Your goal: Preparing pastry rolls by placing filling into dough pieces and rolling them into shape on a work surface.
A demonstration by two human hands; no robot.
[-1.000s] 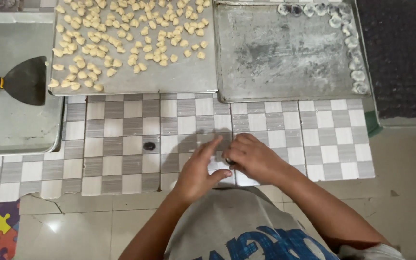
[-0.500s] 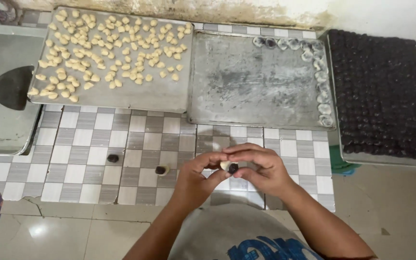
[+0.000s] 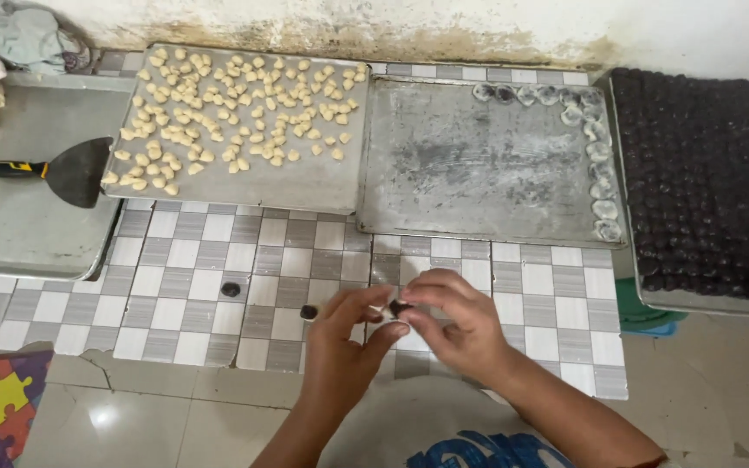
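My left hand [image 3: 341,347] and my right hand [image 3: 454,322] meet over the checked tile counter [image 3: 218,260]. Between their fingertips they pinch a small pale dough wrapper with a dark filling ball [image 3: 398,309] in it. Two more dark filling balls lie loose on the tiles, one [image 3: 309,312] just left of my left hand and another [image 3: 231,289] further left.
A metal tray of several small pale dough pieces [image 3: 236,113] sits at the back left. A second tray [image 3: 478,173] holds finished dumplings along its right edge. A tray of dark filling balls [image 3: 704,182] stands at right. A black scraper [image 3: 49,171] lies on a left tray.
The view has shifted so more of the back wall and the dark-ball tray show. My hands stay together, working the wrapper around the dark ball.
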